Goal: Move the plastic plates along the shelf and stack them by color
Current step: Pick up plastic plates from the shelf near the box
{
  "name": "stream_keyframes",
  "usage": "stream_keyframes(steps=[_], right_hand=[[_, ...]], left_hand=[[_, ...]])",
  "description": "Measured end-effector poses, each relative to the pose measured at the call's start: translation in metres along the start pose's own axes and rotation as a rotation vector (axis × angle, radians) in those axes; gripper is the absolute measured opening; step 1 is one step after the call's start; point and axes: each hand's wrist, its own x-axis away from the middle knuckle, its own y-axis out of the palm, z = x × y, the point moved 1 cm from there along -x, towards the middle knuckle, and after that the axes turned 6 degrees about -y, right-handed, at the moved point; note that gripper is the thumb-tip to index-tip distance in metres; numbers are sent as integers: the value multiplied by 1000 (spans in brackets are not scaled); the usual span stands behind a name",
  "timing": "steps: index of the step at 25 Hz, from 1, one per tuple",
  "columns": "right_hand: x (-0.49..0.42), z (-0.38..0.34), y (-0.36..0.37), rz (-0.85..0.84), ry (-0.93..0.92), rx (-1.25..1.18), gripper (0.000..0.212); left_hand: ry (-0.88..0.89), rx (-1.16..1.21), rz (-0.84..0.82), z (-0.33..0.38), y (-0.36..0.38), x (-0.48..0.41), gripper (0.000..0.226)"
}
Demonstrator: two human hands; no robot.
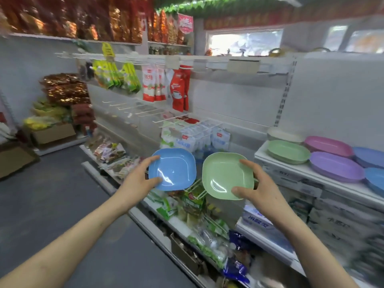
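A shop aisle seen from head height: long white shelving (pixel 228 96) runs away to the left, with hanging packets (pixel 178 92) on hooks. At the right, a white shelf (pixel 299 168) carries low stacks of shallow plastic plates sorted by colour. A green stack (pixel 287 151) sits at the near left end, with a pale stack (pixel 284 136) behind it. Next come a pink stack (pixel 328 145), a purple stack (pixel 335 166) and blue stacks (pixel 368 155) at the edge of view.

Two single plates are held in the air in front of the shelving, well apart from the stacks. They are side by side, not touching, with their glossy insides tilted toward the viewer. The left hand (pixel 139 179) grips the blue plate (pixel 174 169) by its left rim, fingers (pixel 154 157) over the top edge and thumb at the lower edge. The right hand (pixel 261 188) grips the green plate (pixel 226 175) the same way by its right rim.

The plates look light and stiff, likely tough rather than breakable. Their smooth shine suggests they could slip, so the raised rim seems the safest place to hold. Each should nest easily onto the stack of its own colour
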Motion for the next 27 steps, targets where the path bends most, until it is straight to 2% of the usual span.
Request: stream_keyframes(steps=[9, 14, 19, 27], right_hand=[[-2, 14, -97, 280, 38, 148, 78], [-16, 24, -159, 403, 24, 176, 77], [-28, 48, -201, 472, -2, 184, 76], [-37, 69, -229, 541, 76, 235, 77]], left_hand=[[227, 101, -244, 73, 114, -93, 61], [335, 102, -298, 134, 163, -133, 62], [388, 169, -297, 177, 203, -168, 61], [412, 215, -384, 196, 252, -207, 58]])
